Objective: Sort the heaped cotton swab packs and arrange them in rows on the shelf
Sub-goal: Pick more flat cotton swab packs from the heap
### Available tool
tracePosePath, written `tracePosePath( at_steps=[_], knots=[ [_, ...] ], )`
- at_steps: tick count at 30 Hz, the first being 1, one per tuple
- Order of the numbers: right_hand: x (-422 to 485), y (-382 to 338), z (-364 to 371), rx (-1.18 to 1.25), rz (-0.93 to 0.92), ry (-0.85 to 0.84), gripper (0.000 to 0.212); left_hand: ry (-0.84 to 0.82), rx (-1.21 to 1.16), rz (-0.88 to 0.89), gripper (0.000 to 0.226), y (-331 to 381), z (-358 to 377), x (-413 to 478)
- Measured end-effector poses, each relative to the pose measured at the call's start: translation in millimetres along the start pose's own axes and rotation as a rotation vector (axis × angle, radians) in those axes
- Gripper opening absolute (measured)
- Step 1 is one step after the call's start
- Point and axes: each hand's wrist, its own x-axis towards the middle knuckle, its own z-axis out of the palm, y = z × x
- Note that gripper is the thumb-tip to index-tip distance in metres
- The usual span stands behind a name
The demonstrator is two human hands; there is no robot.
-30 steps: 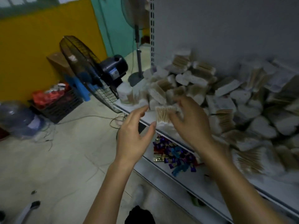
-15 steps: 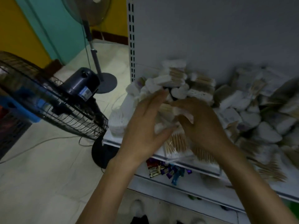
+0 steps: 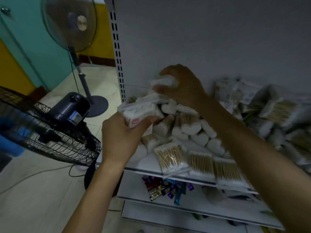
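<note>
1 head-worn wide-angle view, angled forward and down, near the shelf (image 3: 146,165)

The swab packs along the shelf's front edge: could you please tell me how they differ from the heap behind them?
The front-edge packs lie flat, side by side, in a row; the heap is piled at mixed angles. The front-edge packs show their wooden sticks broadside; the heap mostly shows white cotton ends. Both sit on the same shelf.

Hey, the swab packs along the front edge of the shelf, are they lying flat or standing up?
Lying flat: the front packs show their broad faces upward, side by side along the shelf edge.
</note>
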Motion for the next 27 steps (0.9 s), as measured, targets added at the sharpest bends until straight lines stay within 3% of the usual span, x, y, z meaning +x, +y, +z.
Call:
tracePosePath(
  at_steps=[2, 4, 8, 11, 14, 20, 24, 27],
  knots=[
    [20.8, 8.7, 13.3, -0.390, -0.102, -0.339, 0.083, -0.008, -0.033, -0.033, 0.059, -0.3, -2.2, -3.1],
    [32.7, 14.4, 26.9, -0.574, -0.150, -0.440, 0.077, -0.024, -0.061, -0.054, 0.057, 0.9, -1.7, -2.9],
    [31.9, 20.2, 27.6, -0.535, -0.187, -0.319, 0.044, -0.019, -0.167, -0.104, 0.054, -2.0, -3.7, -3.8],
    [5.3, 21.3, 13.8, -0.402, -0.292, -0.153, 0.034, 0.010, -0.221, -0.142, 0.048, -6.0, -3.2, -5.2],
    [-27.8, 26.0, 5.4, -0.419, -0.428, 0.023, 0.030, 0.011, -0.268, -0.165, 0.046, -8.7, 1.7, -4.2],
    [-82.4, 41.2, 21.9, -0.709, -0.429, -0.075, 0.024, -0.044, -0.322, -0.192, 0.022, -6.7, 19.7, -8.1],
    [-105.8, 49.6, 23.3, -0.557, -0.334, -0.125, 0.034, -0.069, -0.390, -0.232, 0.021, -8.3, 23.2, -10.1],
    [-110.7, 40.2, 9.6, -0.197, -0.142, -0.078, 0.030, -0.075, -0.489, -0.297, 0.033, -7.9, 25.6, -7.1]
  ],
)
